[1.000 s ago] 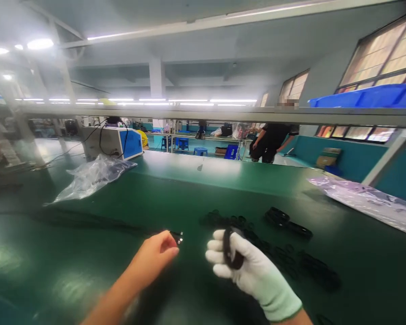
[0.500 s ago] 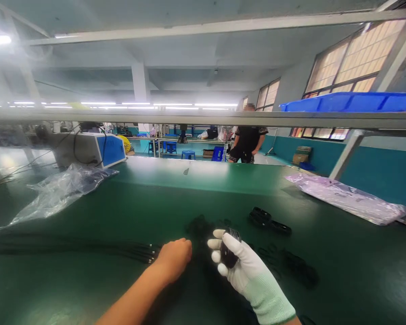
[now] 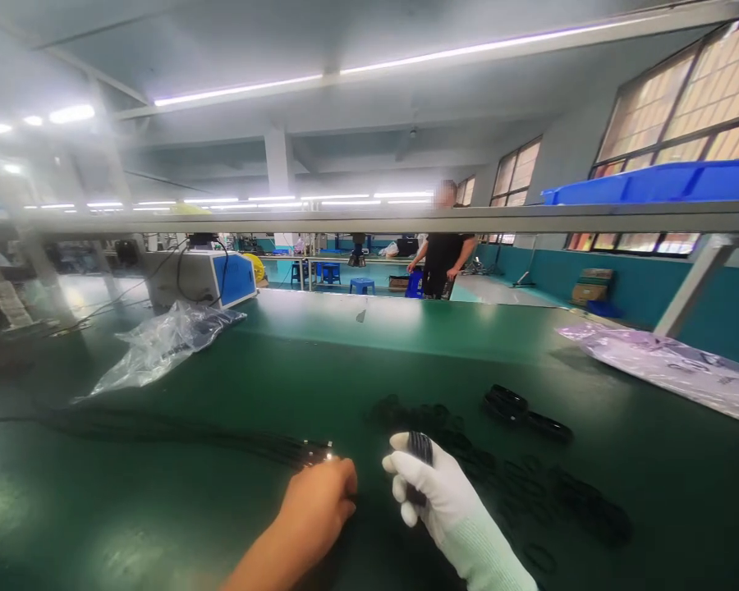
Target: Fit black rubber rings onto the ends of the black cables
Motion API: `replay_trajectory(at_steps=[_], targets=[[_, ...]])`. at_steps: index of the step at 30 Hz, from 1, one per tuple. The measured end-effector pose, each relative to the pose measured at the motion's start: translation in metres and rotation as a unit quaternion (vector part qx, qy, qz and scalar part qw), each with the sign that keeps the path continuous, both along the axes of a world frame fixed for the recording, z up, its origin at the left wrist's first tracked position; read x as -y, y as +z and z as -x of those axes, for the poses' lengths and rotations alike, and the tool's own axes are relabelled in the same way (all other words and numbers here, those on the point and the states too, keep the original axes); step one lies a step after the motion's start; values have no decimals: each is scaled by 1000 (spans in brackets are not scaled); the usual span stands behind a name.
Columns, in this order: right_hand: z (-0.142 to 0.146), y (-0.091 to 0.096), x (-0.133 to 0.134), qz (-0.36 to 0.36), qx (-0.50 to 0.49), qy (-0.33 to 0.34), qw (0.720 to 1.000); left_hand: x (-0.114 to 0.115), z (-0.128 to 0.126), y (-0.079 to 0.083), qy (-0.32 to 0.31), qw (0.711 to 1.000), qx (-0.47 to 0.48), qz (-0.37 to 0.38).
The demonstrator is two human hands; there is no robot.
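Observation:
My left hand (image 3: 320,502), bare, is over the table with its fingers curled in. What is inside them, if anything, is hidden. Just behind its knuckles lie the metal-tipped ends of several black cables (image 3: 246,442), which run off to the left. My right hand (image 3: 434,484), in a white glove with a pale green cuff, is closed around a small black ridged piece (image 3: 419,448). Most of that piece is covered by the glove. Beyond and to the right of this hand lie dark loops (image 3: 449,423) and glossy black oblong pieces (image 3: 506,402).
On the green table (image 3: 320,369) lie a clear plastic bag (image 3: 166,341) and a plastic-wrapped flat sheet (image 3: 671,361). A blue-and-grey machine (image 3: 203,277) stands back left. A blue tray (image 3: 658,182) sits on the overhead shelf. Another person (image 3: 442,258) stands beyond the table.
The view has swung left and tilted up slightly. My left hand sits closer beside the metal cable ends. The glove has turned and hides more of the black piece.

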State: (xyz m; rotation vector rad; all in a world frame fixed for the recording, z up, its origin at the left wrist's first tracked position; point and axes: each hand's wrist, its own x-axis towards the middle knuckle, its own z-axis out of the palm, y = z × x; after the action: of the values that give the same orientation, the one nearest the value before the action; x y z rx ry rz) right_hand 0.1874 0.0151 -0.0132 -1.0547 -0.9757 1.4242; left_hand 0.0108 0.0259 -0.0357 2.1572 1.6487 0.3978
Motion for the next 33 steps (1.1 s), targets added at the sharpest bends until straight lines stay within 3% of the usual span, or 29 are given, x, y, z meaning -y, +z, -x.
replay_trajectory(at_steps=[5, 9, 12, 14, 16, 18, 20, 22, 23, 24, 26, 28, 30, 33], targets=[[7, -10, 1, -7, 54, 12, 998, 5, -6, -8, 5, 988, 147, 48], [20, -16, 4, -28, 62, 26, 997, 13, -9, -13, -12, 928, 352, 120], [29, -20, 8, -30, 71, 60, 995, 16, -15, -23, 1, 881, 450, 145], [30, -21, 12, -8, 14, 59, 998, 17, -19, -31, 16, 864, 481, 148], [27, -20, 17, 33, -105, 72, 991, 19, -21, -34, 33, 854, 500, 143], [22, -17, 22, 64, -223, 122, 965, 24, -19, -29, 43, 836, 529, 140], [17, -12, 27, 59, -287, 199, 935, 32, -13, -17, 36, 782, 603, 155], [14, -6, 30, 27, -278, 263, 924, 39, -3, -2, -14, 721, 665, 196], [13, -4, 31, 10, -247, 283, 927, 40, 3, 5, -48, 714, 664, 216], [13, -2, 32, -3, -208, 292, 934, 41, 9, 11, -79, 736, 633, 227], [14, -1, 30, -14, -133, 284, 949, 39, 19, 20, -104, 838, 493, 209], [17, 0, 28, -18, -83, 271, 959, 37, 25, 27, -91, 929, 325, 153], [20, 0, 24, -19, -37, 259, 965, 37, 28, 34, -81, 969, 205, 114], [24, -2, 21, -3, 50, 182, 982, 41, 30, 42, -74, 981, 150, 96]])
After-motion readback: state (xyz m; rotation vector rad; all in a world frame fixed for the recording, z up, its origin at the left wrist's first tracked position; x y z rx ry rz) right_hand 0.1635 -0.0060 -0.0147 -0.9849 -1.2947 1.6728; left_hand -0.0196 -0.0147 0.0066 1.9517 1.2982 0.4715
